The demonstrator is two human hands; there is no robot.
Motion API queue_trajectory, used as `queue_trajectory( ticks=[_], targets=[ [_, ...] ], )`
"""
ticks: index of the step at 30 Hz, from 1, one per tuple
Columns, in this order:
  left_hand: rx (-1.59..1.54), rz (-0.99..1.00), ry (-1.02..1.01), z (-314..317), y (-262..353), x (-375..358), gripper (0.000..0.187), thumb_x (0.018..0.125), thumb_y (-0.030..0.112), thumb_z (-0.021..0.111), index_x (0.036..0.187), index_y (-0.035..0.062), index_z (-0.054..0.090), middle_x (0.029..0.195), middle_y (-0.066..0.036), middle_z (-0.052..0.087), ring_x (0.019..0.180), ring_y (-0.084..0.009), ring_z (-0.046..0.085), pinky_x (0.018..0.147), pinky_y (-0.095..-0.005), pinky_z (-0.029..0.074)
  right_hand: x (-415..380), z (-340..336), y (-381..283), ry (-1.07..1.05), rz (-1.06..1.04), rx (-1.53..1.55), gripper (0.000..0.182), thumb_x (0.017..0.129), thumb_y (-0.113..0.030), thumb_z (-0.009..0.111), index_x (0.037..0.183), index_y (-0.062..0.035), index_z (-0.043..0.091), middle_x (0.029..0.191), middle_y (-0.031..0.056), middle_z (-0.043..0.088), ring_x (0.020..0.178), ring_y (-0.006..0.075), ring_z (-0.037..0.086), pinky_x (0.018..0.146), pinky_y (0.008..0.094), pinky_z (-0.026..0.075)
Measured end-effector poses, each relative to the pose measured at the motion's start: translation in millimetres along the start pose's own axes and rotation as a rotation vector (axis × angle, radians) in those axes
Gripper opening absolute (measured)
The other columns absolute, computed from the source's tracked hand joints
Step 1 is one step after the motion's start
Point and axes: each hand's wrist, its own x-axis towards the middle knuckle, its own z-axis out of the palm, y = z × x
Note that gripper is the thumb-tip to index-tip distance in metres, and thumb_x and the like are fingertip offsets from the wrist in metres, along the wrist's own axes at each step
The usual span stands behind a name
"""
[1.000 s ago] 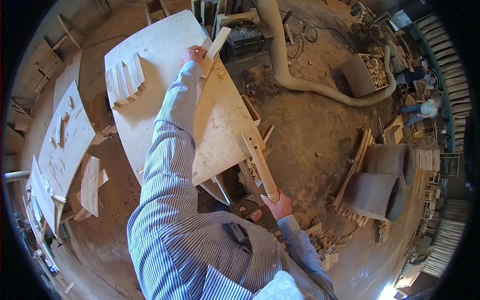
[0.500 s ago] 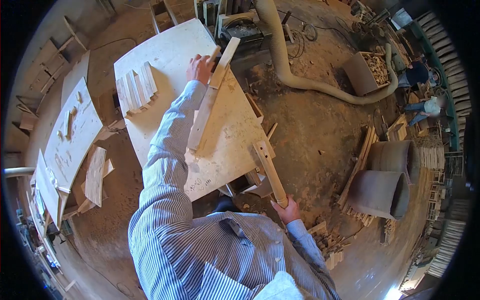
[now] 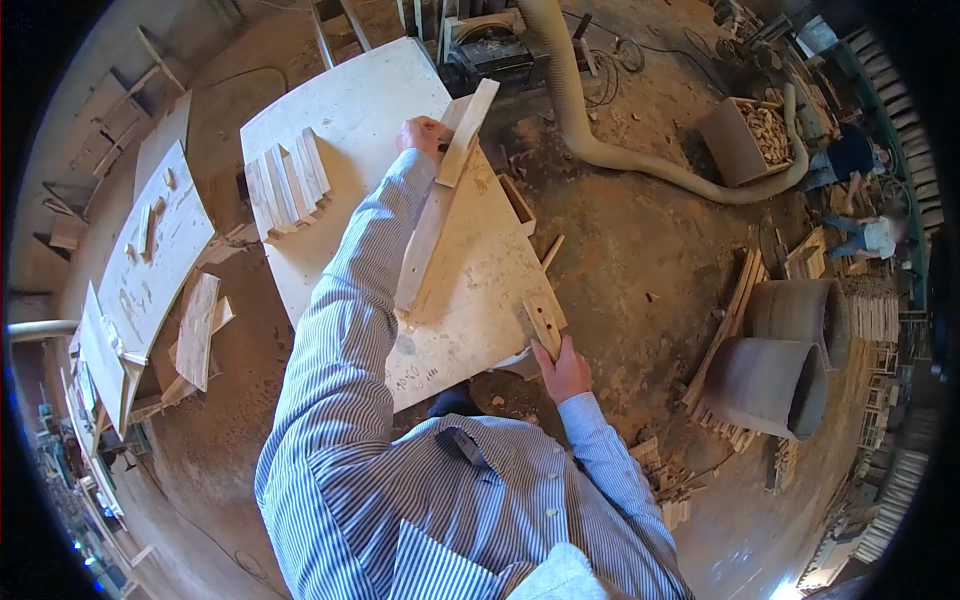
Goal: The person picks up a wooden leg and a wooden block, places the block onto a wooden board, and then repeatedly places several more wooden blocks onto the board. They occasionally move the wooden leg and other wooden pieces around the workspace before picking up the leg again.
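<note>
My left hand (image 3: 422,135) is closed at the left edge of a wooden fixture on the pale tabletop (image 3: 350,100). What its fingers hold is hidden, though a small dark part shows beside them. The fixture has a long board (image 3: 425,250) lying flat and a shorter wooden strip (image 3: 468,135) over its far end. My right hand (image 3: 565,370) grips a wooden bar with holes (image 3: 543,322) at the table's near right corner. The bar's lower part is hidden by the hand. Several wooden strips (image 3: 285,180) lie side by side on the table's left part.
A thick ribbed hose (image 3: 640,172) runs across the floor to a box of wood offcuts (image 3: 745,145). Two curved brown shells (image 3: 765,385) stand at right. At left is another board table (image 3: 165,235) with small pieces. Two people (image 3: 865,235) are at far right.
My right hand has moved up along the wooden bar, from its rounded end to nearer the holes. My left hand has tightened and sits slightly lower beside the fixture's strip. The whole view has shifted a little.
</note>
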Motion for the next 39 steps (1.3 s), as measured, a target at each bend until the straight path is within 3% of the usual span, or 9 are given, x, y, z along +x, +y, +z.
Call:
queue_trajectory(
  ticks=[3, 5, 14, 26, 39],
  targets=[
    [-0.012, -0.016, -0.015, 19, 0, 6, 0.017, 0.084, 0.017, 0.082, 0.098, 0.0086, 0.083, 0.091, -0.006, 0.081, 0.079, -0.0158, 0.076, 0.076, -0.0326, 0.061, -11, 1, 6, 0.022, 0.025, -0.01, 0.066, 0.098, -0.057, 0.06, 0.122, 0.004, 0.056, 0.093, 0.0301, 0.072, 0.087, 0.049, 0.07, 0.076, 0.0563, 0.055],
    [-0.029, -0.034, 0.025, 24, -3, 12, 0.022, 0.083, 0.031, 0.084, 0.094, 0.0124, 0.083, 0.092, -0.011, 0.079, 0.086, -0.0256, 0.075, 0.082, -0.0368, 0.059, -10, 1, 5, 0.038, 0.024, -0.024, 0.066, 0.099, -0.058, 0.06, 0.122, 0.0044, 0.056, 0.092, 0.0303, 0.071, 0.086, 0.049, 0.07, 0.075, 0.0563, 0.056],
    [-0.045, -0.107, 0.065, 15, 16, 8, 0.019, 0.083, 0.028, 0.084, 0.094, 0.0122, 0.082, 0.09, -0.01, 0.079, 0.085, -0.0245, 0.074, 0.08, -0.037, 0.058, 5, 5, 4, -0.033, 0.041, -0.044, 0.063, 0.099, -0.055, 0.06, 0.125, 0.0029, 0.055, 0.102, 0.0303, 0.072, 0.092, 0.0468, 0.071, 0.079, 0.0536, 0.058],
    [-0.039, -0.032, 0.086, 6, 10, 86, 0.017, 0.082, 0.029, 0.084, 0.09, 0.0136, 0.083, 0.091, -0.01, 0.079, 0.086, -0.0262, 0.074, 0.081, -0.037, 0.058, 60, 8, -42, -0.053, 0.037, -0.072, 0.069, 0.099, -0.056, 0.06, 0.131, 0.0052, 0.052, 0.101, 0.0301, 0.072, 0.089, 0.046, 0.072, 0.077, 0.0533, 0.058],
    [0.028, 0.018, 0.104, -6, 1, 176, 0.021, 0.082, 0.031, 0.084, 0.093, 0.0129, 0.083, 0.095, -0.011, 0.079, 0.088, -0.0286, 0.074, 0.083, -0.0385, 0.057, 126, 7, -99, -0.005, 0.008, -0.008, 0.068, 0.099, -0.06, 0.058, 0.119, 0.005, 0.057, 0.091, 0.0307, 0.072, 0.085, 0.0475, 0.071, 0.076, 0.0553, 0.057]
  ],
)
